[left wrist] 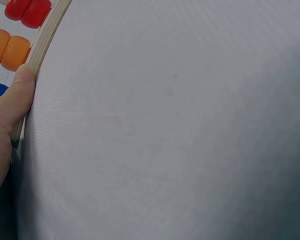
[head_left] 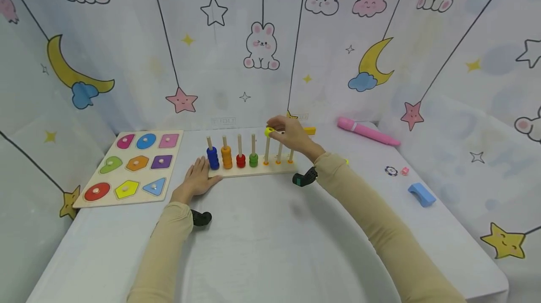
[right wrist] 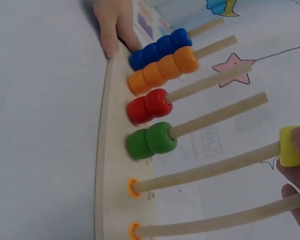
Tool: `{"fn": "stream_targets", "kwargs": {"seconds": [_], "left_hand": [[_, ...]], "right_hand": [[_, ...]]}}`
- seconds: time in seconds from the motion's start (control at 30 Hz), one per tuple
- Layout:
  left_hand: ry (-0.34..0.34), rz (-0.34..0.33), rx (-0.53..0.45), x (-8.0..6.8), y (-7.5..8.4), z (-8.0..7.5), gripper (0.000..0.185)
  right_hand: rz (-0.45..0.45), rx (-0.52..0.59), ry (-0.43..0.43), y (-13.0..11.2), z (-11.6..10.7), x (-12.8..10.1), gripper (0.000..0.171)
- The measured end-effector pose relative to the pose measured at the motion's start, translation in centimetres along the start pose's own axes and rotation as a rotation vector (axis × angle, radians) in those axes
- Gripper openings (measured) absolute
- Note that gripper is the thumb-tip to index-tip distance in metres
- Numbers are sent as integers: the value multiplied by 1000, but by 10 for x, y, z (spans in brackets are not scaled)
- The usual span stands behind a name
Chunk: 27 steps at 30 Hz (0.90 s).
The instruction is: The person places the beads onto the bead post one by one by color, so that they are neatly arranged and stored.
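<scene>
A wooden peg board (head_left: 236, 171) with a row of upright pegs stands at the table's far side. Blue beads (head_left: 213, 158), orange beads (head_left: 227, 157), red beads (head_left: 241, 160) and green beads (head_left: 253, 159) sit on its left pegs; the pegs to the right are bare. My right hand (head_left: 293, 135) pinches a yellow bead (right wrist: 291, 146) at the tip of the fifth peg (right wrist: 210, 171). Flat at the board's left end lies my left hand (head_left: 197, 182), its thumb (left wrist: 24, 85) against the front edge.
A shape puzzle board (head_left: 131, 166) lies on the left. Behind my right hand is a yellow block (head_left: 310, 130). Toward the right are a pink pen-like object (head_left: 367, 131), a round black-and-white piece (head_left: 391, 171), a small pink piece (head_left: 405, 171) and a blue arched block (head_left: 421, 195).
</scene>
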<state>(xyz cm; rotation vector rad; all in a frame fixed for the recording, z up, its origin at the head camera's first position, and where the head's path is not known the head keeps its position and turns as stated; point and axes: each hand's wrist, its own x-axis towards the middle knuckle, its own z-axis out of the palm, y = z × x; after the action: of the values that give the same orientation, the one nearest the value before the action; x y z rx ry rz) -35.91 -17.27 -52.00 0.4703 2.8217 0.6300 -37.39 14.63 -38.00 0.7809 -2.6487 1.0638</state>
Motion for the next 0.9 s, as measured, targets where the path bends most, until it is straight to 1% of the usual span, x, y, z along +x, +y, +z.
{"fn": "stream_targets", "kwargs": {"seconds": [0.23,0.37,0.47,0.67,0.77,0.9], "left_hand": [[-2,1,0,0,3,-3,88],[1,2,4,-8,14,-10,87],[-1,-5,15,-12,17,-12,86],[0,0,-2,-4,7,-4,88],[2,1,-9,-3,5,-3,89],[-5,-4,-6,-3,4,-3,88]], "right_hand": [[-24,4,-6,3,-1,2,31],[-39,18,8,5,-3,4,29],[-33,16,20,7,-4,4,28],[-32,-6,40,13,-8,2,26],[-26,5,81,20,-15,0,25],[40,54,154,33,-31,-7,25]]}}
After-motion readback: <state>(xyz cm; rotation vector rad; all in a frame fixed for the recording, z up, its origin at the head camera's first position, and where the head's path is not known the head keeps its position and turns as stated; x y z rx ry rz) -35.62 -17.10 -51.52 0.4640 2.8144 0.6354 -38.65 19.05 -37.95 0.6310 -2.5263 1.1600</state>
